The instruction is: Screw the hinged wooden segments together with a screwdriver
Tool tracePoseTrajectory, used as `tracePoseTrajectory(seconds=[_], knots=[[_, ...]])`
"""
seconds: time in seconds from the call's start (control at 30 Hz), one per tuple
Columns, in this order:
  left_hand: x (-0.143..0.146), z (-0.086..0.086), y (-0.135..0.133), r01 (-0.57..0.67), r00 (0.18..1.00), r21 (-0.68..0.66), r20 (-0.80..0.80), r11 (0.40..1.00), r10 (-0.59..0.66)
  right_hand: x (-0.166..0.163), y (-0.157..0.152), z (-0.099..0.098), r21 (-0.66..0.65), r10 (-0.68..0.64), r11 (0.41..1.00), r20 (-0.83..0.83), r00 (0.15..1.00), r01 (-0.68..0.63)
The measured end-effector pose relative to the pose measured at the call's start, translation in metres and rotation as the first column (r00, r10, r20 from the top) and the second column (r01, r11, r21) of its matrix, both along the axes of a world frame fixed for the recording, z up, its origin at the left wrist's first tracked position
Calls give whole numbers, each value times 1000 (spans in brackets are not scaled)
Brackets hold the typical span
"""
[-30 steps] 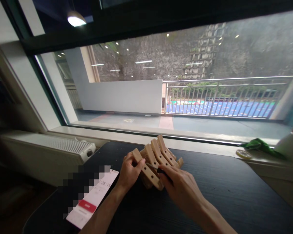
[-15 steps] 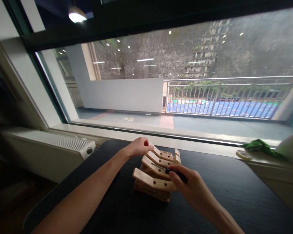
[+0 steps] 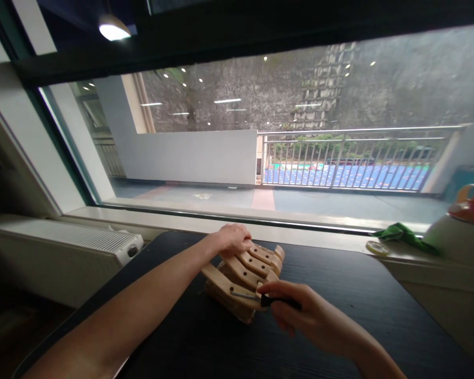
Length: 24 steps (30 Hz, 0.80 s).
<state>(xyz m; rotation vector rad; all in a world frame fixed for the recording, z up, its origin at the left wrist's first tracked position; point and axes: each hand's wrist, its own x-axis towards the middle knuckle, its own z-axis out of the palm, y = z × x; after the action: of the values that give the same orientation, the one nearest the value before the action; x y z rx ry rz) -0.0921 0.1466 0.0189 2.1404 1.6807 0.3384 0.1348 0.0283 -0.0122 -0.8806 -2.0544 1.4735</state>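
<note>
A small wooden piece [image 3: 248, 275] sits on the dark table, made of several pale curved slats with dark round holes or screw heads, over a rough brown base. My left hand [image 3: 234, 239] has its fingers bent down over the far left ends of the slats and grips them. In my right hand [image 3: 300, 305] is a screwdriver [image 3: 264, 300] with a black handle and thin metal shaft. Its shaft lies low across the nearest slat, the tip close to one dark hole; whether it touches is unclear.
The black table [image 3: 324, 337] stands against a window sill [image 3: 308, 239]. A white radiator [image 3: 114, 245] is at the left. On the sill at right lie a green cloth [image 3: 405, 237] and a roll of tape [image 3: 377, 248], beside a white jug with an orange-red lid [image 3: 472, 210].
My right hand has brought the screwdriver from the second slat to the nearest one. The wooden piece has turned and tilted slightly, and my left hand has come further over the slats.
</note>
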Motion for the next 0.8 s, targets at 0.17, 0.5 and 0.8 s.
tracePoseTrajectory(seconds=[0.17,0.5,0.8], knots=[[-28,5,-5,-156,987,-299,-75,942,140,4,8,-9,173,-133,976,8,991,129],[-43,-18,-47,-138,907,-413,313,900,282,-24,22,-41,297,-440,833,-158,884,467],[-43,-34,-85,-15,513,-411,779,911,360,-39,15,1,687,-235,667,-172,957,288]])
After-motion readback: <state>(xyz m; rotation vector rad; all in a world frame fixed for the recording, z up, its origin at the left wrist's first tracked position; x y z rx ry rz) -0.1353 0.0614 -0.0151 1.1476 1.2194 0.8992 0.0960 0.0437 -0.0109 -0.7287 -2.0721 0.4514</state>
